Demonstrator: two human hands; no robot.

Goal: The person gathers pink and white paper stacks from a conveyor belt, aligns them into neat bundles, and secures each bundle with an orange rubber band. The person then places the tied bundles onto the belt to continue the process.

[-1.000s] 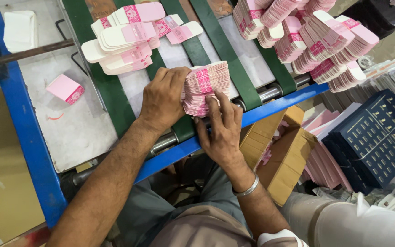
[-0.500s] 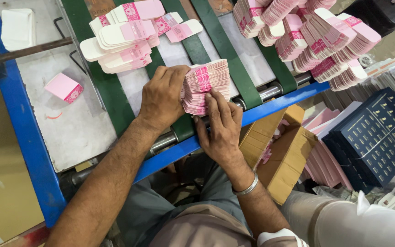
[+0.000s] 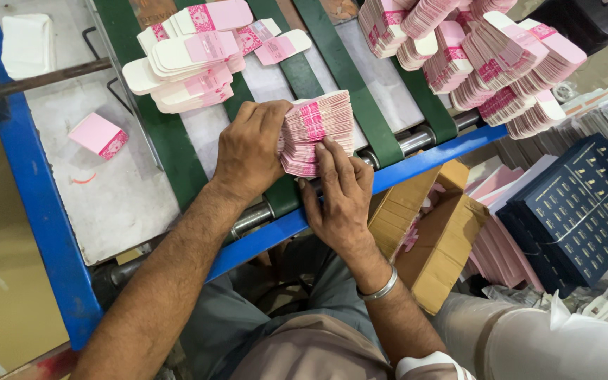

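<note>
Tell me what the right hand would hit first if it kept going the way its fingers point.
The right hand points up-left, fingers already on the pink card stack. That stack comes first; beyond it lies the left hand.

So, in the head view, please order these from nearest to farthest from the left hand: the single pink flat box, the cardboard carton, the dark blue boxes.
From the left hand:
1. Single pink flat box, on the grey table, at the picture's left.
2. Cardboard carton, below the blue frame edge, at the picture's lower right.
3. Dark blue boxes, far right, beyond the carton.
</note>
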